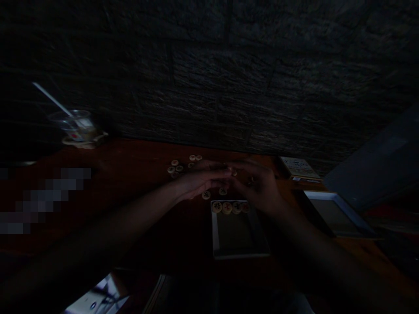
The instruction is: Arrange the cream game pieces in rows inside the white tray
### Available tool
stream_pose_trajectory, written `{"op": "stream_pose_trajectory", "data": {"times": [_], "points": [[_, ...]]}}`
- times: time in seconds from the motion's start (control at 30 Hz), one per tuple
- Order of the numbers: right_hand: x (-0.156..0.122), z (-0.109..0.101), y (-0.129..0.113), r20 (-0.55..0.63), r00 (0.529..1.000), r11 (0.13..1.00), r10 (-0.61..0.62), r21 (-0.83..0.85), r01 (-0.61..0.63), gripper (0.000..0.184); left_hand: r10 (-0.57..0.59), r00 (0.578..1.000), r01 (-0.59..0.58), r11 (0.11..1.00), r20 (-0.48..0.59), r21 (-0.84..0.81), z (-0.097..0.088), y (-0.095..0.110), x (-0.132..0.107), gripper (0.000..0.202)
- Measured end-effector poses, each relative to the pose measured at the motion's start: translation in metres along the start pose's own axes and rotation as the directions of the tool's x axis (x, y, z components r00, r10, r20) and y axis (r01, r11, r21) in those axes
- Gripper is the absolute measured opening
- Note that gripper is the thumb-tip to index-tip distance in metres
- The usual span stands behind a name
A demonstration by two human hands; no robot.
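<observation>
My left hand (207, 178) reaches in from the left, fingers stretched out, their tips meeting my right hand. My right hand (260, 183) is curled, with a round Chinese chess piece (235, 172) partly showing between its thumb and index finger. Dim light and overlapping fingers hide much of the contact. Just below the hands, a shallow open box (214, 235) has several Chinese chess pieces (227, 207) in a row along its far side. Two loose pieces (206, 195) lie between the hands and the box. Several more pieces (179, 168) lie beyond my left hand.
A dark stone wall (203, 78) rises behind the wooden table (131, 161). A clear cup (77, 126) with a straw stands on a coaster at left. On the right are a printed box (299, 168) and an open tray-like lid (337, 213). A bright printed surface (98, 301) shows at lower left.
</observation>
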State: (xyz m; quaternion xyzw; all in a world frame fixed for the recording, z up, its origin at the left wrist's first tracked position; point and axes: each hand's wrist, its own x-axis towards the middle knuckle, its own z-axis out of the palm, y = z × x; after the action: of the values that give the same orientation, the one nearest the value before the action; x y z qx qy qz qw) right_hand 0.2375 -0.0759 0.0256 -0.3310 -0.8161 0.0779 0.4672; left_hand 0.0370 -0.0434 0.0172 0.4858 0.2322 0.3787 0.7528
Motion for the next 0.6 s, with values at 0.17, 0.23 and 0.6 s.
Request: {"op": "stream_pose_trajectory", "data": {"times": [0.17,0.23,0.6], "points": [[0.0001,-0.0019,-0.0007,0.018,0.999,0.999,-0.036,-0.028,0.037,0.028,-0.012,1.000,0.012,1.000,0.022,-0.005,-0.0009,-0.0020,0.0009,0.027],[-0.0005,-0.0019,-0.0005,0.019,1.000,1.000,-0.012,-0.012,0.012,0.030,0.002,1.000,-0.002,1.000,0.013,0.006,-0.0008,-0.0020,0.0011,0.027],[-0.0008,-0.0019,-0.0020,0.039,0.999,0.998,-0.031,-0.050,0.033,0.028,-0.047,0.999,0.047,0.999,0.003,-0.023,-0.0002,-0.0012,0.0001,0.028]]}}
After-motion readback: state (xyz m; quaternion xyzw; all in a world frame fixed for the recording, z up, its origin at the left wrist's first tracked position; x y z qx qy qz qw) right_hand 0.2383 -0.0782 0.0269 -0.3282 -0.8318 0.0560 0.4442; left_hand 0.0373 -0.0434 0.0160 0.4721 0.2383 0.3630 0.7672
